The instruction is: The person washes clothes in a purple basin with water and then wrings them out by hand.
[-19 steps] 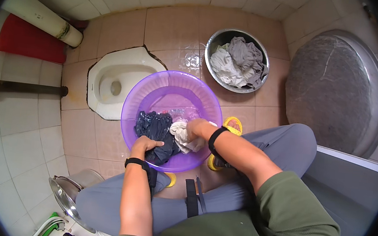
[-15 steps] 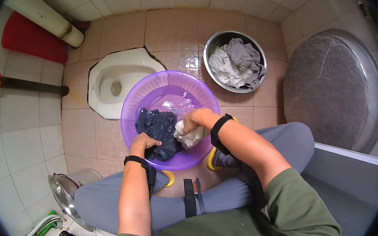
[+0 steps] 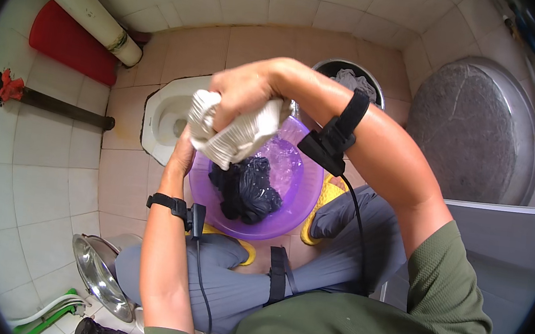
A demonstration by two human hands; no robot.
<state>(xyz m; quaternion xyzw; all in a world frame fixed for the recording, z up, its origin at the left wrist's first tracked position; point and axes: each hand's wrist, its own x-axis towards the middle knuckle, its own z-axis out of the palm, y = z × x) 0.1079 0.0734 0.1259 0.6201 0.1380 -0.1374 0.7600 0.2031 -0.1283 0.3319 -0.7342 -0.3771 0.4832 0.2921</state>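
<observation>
My right hand (image 3: 243, 89) is raised above the purple basin (image 3: 303, 200), its fingers closed on a wet cream-white ribbed cloth (image 3: 245, 135). The cloth hangs bunched and is a little blurred. Beside its left edge is my left hand (image 3: 182, 151); the cloth hides those fingers, so their grip cannot be told. In the basin's water lies a dark navy garment (image 3: 248, 191), crumpled and soaked, touched by neither hand.
Behind my right forearm stands a metal bowl (image 3: 380, 91) with grey laundry (image 3: 355, 81). A white squat toilet (image 3: 158, 123) is set in the floor left of the basin. A large round metal lid or tub (image 3: 473, 130) leans at the right wall; another metal basin (image 3: 103, 273) is by my left knee.
My right hand has lifted the cream-white cloth up and left out of the basin. My left hand has left the dark garment and moved up to the cloth. The view has shifted slightly.
</observation>
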